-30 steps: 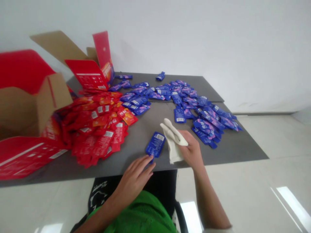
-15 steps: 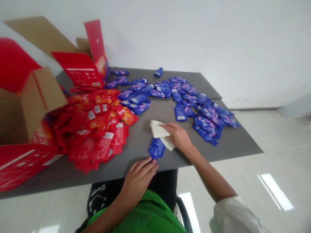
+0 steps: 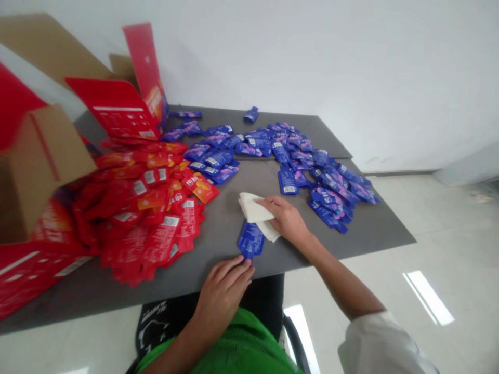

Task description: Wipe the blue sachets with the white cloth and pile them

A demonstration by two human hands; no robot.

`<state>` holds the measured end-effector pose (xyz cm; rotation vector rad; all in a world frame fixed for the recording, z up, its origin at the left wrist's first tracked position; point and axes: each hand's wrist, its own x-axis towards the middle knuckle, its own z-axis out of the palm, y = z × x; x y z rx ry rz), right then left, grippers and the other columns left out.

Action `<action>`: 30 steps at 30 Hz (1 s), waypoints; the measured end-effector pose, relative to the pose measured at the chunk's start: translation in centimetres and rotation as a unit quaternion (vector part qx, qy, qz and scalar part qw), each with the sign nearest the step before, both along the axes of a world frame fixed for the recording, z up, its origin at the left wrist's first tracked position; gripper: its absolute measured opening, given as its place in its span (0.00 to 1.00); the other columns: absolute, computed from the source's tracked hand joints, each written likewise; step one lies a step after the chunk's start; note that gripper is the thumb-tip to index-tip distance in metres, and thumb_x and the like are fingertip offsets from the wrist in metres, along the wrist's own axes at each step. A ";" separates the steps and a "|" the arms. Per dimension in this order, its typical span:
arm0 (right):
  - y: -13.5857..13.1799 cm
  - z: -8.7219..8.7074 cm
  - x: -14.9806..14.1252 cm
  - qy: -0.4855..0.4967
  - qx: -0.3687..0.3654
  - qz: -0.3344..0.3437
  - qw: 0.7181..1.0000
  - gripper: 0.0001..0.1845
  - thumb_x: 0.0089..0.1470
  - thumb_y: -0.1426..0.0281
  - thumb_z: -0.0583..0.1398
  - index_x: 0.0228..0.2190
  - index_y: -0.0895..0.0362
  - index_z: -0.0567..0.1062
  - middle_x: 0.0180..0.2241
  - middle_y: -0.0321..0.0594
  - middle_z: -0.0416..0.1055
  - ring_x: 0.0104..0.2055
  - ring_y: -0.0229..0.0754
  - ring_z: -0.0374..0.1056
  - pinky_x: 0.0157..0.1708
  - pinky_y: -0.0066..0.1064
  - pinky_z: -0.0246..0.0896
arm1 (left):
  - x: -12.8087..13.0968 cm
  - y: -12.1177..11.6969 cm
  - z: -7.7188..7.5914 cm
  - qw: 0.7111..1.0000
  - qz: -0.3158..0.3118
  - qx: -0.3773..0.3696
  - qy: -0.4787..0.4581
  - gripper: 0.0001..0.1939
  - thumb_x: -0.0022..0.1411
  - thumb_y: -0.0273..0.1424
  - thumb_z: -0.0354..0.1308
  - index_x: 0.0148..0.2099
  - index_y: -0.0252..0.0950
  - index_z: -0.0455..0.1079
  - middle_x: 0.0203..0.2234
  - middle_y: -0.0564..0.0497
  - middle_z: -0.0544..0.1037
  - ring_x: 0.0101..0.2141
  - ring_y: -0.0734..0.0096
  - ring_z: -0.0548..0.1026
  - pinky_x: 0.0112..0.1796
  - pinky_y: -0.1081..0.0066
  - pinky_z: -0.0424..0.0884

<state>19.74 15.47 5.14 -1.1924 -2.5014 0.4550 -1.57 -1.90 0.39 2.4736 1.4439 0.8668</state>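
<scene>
A single blue pouch [image 3: 250, 240] lies flat near the front edge of the table, its narrow neck toward me. My left hand [image 3: 224, 285] rests at that neck, fingers stretched out and fingertips touching it; the thumb is hidden. Folded white cloth [image 3: 252, 208] is gripped in my right hand [image 3: 287, 218], with the fingers closed around its right side. The cloth covers the far end of the pouch.
Left of my hands, a heap of red pouches [image 3: 156, 202] spills beside a red open carton [image 3: 47, 254]. Another red carton [image 3: 117, 106] stands behind. Many blue pouches [image 3: 331, 192] lie across the back and right of the grey table [image 3: 218, 228].
The view has shifted slightly, so the cartons and red heap sit further left. Both hands, the cloth and the pouch keep nearly the same places.
</scene>
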 end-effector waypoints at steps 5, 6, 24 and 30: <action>-5.1 -0.3 -1.2 0.013 -0.039 0.146 0.988 0.25 0.62 0.76 0.60 0.59 0.50 0.74 0.53 0.43 0.76 0.53 0.45 0.73 0.51 0.33 0.71 | -0.1 -0.3 -0.3 1.000 0.021 0.002 0.011 0.13 0.74 0.30 0.55 0.53 0.41 0.79 0.45 0.49 0.85 0.45 0.59 0.80 0.50 0.57 0.74; -5.1 -0.6 -1.4 0.007 -0.048 0.157 0.986 0.24 0.63 0.76 0.61 0.59 0.50 0.74 0.53 0.43 0.76 0.53 0.45 0.73 0.51 0.32 0.71 | -0.1 -0.3 -0.3 1.000 0.020 0.002 0.010 0.13 0.74 0.30 0.55 0.53 0.41 0.79 0.45 0.49 0.85 0.45 0.59 0.80 0.49 0.56 0.74; -2.6 -1.0 -1.4 -0.003 -0.060 0.121 0.991 0.26 0.61 0.78 0.60 0.59 0.52 0.74 0.54 0.44 0.75 0.53 0.45 0.73 0.51 0.32 0.71 | 0.1 0.0 0.1 0.999 0.016 -0.026 -0.019 0.13 0.75 0.29 0.54 0.54 0.40 0.78 0.49 0.51 0.84 0.51 0.61 0.78 0.51 0.59 0.70; 1.2 0.2 -0.5 -0.011 -0.002 0.023 1.000 0.30 0.60 0.82 0.58 0.61 0.52 0.73 0.54 0.48 0.74 0.52 0.49 0.73 0.50 0.36 0.71 | 0.0 0.3 0.2 0.999 0.004 -0.029 -0.036 0.13 0.76 0.29 0.53 0.54 0.39 0.78 0.51 0.52 0.83 0.54 0.62 0.76 0.52 0.60 0.69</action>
